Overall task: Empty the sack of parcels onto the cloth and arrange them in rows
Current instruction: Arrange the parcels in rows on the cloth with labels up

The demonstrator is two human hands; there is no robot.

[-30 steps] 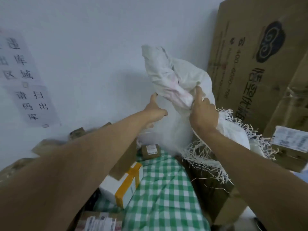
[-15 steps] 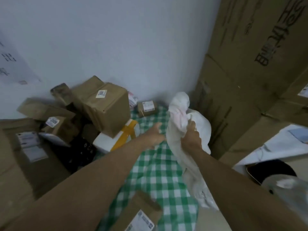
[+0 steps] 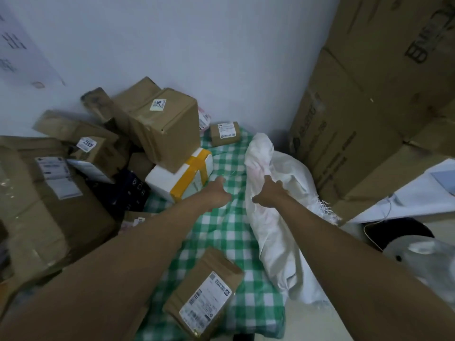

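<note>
Head view: the limp white woven plastic sack (image 3: 275, 225) lies along the right edge of the green-and-white checked cloth (image 3: 229, 232), its long axis running from near to far. The right hand (image 3: 269, 193) grips its upper fabric; the left hand (image 3: 218, 193) hovers left of the sack over the cloth, holding nothing, its fingers hidden. Brown cardboard parcels (image 3: 157, 124) are heaped left of the sack. A second ago both hands held the sack raised; now it is lowered.

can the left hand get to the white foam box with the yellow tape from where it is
Probably yes. The left hand hovers open over bare green checked cloth, just beside the foam box, with nothing between them. A brown carton leans on the box's top, though.
</note>
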